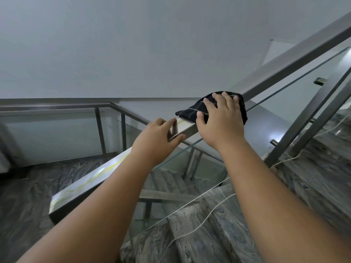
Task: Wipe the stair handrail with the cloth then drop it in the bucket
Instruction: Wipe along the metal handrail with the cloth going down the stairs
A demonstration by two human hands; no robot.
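A square steel handrail (91, 179) climbs from lower left to upper right above a glass panel. A dark cloth with thin pale stripes (191, 111) lies draped over the rail near the middle of the view. My right hand (220, 122) presses flat on the cloth, fingers spread across it and thumb on its near edge. Just below it, my left hand (157, 137) grips the bare rail, thumb under and fingers over the top. No bucket is in view.
The glass panel (284, 95) runs under the rail with steel posts (303, 126) at the right. Grey marble steps (209, 224) rise on the right, with a thin white cord (205, 219) lying across them. A lower landing and a second railing (57, 107) lie to the left.
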